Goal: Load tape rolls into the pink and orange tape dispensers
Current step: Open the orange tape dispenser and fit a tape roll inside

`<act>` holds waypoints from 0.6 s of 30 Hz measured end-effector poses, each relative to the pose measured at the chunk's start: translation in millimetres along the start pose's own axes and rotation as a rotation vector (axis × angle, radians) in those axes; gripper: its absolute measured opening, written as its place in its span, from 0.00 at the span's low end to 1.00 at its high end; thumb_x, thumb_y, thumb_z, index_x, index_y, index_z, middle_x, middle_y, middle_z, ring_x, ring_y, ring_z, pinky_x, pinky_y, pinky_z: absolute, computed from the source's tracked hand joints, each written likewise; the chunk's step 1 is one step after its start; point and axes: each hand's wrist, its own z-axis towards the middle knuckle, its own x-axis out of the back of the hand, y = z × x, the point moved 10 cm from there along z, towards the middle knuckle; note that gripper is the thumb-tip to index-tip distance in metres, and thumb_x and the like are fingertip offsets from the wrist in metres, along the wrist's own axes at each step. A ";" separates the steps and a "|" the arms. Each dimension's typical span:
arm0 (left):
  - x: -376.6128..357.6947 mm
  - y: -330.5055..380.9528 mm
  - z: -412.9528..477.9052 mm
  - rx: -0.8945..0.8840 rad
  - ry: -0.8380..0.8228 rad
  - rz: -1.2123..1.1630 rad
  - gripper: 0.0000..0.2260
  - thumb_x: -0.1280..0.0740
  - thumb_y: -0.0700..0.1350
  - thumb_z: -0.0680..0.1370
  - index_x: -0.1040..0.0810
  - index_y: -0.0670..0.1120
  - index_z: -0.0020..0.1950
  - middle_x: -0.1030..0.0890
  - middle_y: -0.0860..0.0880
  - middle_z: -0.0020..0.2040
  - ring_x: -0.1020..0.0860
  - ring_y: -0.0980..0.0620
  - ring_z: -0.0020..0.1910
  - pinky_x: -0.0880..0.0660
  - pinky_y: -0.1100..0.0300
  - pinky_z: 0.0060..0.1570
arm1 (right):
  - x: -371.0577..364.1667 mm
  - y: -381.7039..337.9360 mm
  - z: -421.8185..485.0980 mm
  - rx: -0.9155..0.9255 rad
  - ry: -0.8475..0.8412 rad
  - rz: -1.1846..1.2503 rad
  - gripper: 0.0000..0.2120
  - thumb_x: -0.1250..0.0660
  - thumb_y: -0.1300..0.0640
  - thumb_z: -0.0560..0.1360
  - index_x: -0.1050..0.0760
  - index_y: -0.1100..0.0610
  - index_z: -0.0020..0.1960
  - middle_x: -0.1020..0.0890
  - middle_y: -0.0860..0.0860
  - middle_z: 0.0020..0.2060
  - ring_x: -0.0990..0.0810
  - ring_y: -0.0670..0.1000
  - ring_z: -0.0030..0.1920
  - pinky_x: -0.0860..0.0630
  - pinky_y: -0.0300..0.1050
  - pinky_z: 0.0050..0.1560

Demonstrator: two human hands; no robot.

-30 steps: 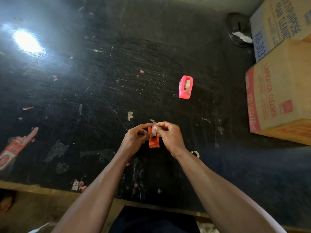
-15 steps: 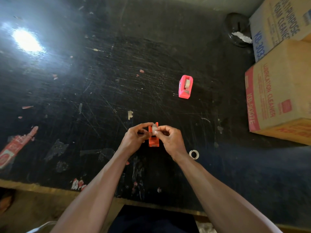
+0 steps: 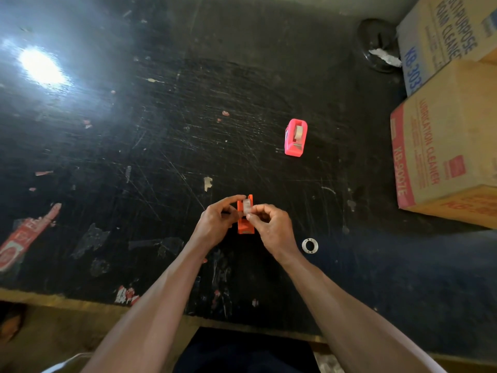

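Scratched black desk (image 3: 166,146): fills most of the frame, with a bright glare patch at upper left and torn red label scraps along the left and lower edges.

Small orange plastic tape dispenser (image 3: 245,223): centre of the frame, slightly below the middle, between both hands.

Small clear tape roll (image 3: 247,206): sits at the upper end of the orange dispenser, between its side walls; whether it is fully seated cannot be told.

Left hand (image 3: 216,224): grip closed on the dispenser's left side, thumb and forefinger reaching to its top edge.

Right hand (image 3: 271,227): grip pinched, thumb and forefinger closed on the tape roll from the right.

Small pink plastic tape dispenser (image 3: 295,137): upper right of centre, well apart from the hands, standing on the desk with a pale roll inside it.

Small white plastic ring (image 3: 309,245): flat on the desk, just right of the right wrist.

Two stacked brown cardboard cartons (image 3: 446,146): right edge of the frame, printed with red and blue cleaner lettering.

Dark round object (image 3: 376,47): upper right, beside the cartons; its nature is unclear.
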 end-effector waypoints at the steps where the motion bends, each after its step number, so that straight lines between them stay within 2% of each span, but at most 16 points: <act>1: 0.5 0.0 -0.2 0.000 0.004 0.001 0.18 0.31 0.45 0.81 0.23 0.64 0.67 0.15 0.53 0.46 0.15 0.57 0.47 0.19 0.55 0.52 | -0.7 1.1 -1.9 -0.001 -0.006 -0.013 0.07 0.28 0.59 0.78 0.16 0.56 0.56 0.15 0.48 0.51 0.15 0.43 0.50 0.19 0.37 0.53; 3: 0.7 0.1 -0.3 0.002 0.008 0.005 0.18 0.31 0.45 0.81 0.23 0.65 0.67 0.16 0.54 0.46 0.16 0.58 0.47 0.19 0.57 0.51 | -1.2 2.3 -6.7 -0.001 -0.012 -0.029 0.07 0.28 0.60 0.78 0.16 0.56 0.56 0.15 0.47 0.50 0.16 0.42 0.51 0.19 0.37 0.54; 6: -0.1 0.1 -0.7 0.003 0.002 0.000 0.18 0.31 0.46 0.81 0.23 0.65 0.67 0.16 0.53 0.47 0.16 0.58 0.47 0.20 0.59 0.50 | 0.8 3.3 -12.9 0.005 -0.003 -0.041 0.07 0.29 0.62 0.78 0.16 0.57 0.55 0.16 0.43 0.47 0.18 0.35 0.50 0.24 0.28 0.50; 9: -0.6 -1.5 -0.4 0.016 0.000 0.011 0.18 0.32 0.46 0.82 0.24 0.66 0.67 0.16 0.52 0.48 0.16 0.56 0.49 0.19 0.54 0.52 | 1.6 5.2 -16.3 0.008 -0.004 -0.037 0.07 0.29 0.63 0.78 0.17 0.57 0.55 0.17 0.42 0.47 0.18 0.34 0.50 0.25 0.26 0.49; 13: -0.9 -3.2 -0.1 0.017 0.009 0.023 0.18 0.32 0.46 0.81 0.24 0.65 0.68 0.16 0.51 0.49 0.16 0.54 0.51 0.19 0.50 0.57 | 2.1 2.9 -19.9 0.063 0.009 -0.103 0.07 0.28 0.61 0.78 0.16 0.54 0.54 0.16 0.44 0.49 0.18 0.38 0.51 0.23 0.29 0.52; 18: -2.0 -0.4 -1.3 0.008 0.013 0.027 0.19 0.33 0.45 0.82 0.25 0.62 0.70 0.17 0.51 0.49 0.17 0.55 0.50 0.19 0.50 0.57 | 1.2 0.2 -26.8 0.176 0.020 -0.266 0.07 0.29 0.58 0.78 0.16 0.52 0.55 0.16 0.44 0.51 0.18 0.42 0.52 0.20 0.41 0.55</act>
